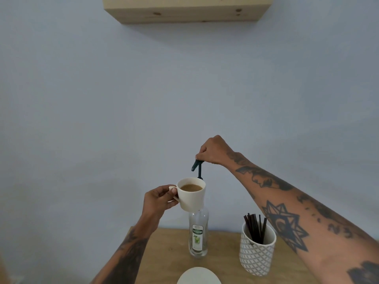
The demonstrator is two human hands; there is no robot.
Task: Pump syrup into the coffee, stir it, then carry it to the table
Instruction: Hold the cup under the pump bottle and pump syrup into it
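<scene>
Head view, close above wooden table [170, 253], facing wall [123, 99].

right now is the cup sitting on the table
No, the left hand holds the cup by its handle in the air, under the pump spout, above the table.

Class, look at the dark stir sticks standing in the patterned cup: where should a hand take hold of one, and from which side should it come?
Pinch one of the stir sticks near its upper end, coming from above. They stand nearly upright in the patterned cup, whose wall hides their lower parts; only the fanned tops are free, so a stick should lift straight up.
</scene>
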